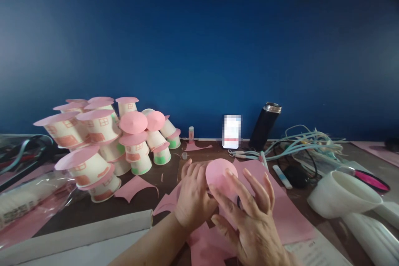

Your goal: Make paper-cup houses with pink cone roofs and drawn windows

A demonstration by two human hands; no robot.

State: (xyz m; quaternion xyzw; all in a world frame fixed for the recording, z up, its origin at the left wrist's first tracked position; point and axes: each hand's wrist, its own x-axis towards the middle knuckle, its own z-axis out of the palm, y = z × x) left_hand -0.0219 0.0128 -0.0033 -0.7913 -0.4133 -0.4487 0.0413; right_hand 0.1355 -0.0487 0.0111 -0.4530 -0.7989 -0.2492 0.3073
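Observation:
A round pink paper piece point(220, 172) faces me at the centre. My left hand point(196, 199) is closed at its left edge and below it; whatever it grips there is hidden by the paper and the fingers. My right hand point(252, 216) has its fingers apart, with the index and middle fingertips resting on the paper's surface. Pink paper sheets point(286, 212) and cut scraps lie under and around both hands. On the left stand stacked white paper cups point(101, 126) with pink round tops and drawn windows and doors.
A black bottle point(264, 126) leans by the blue wall, beside a lit phone point(232, 132). Tangled pale-blue cables point(305, 145), a glue stick point(282, 176) and a white scoop-like container point(330, 197) are at right. A white box edge point(93, 232) lies front left.

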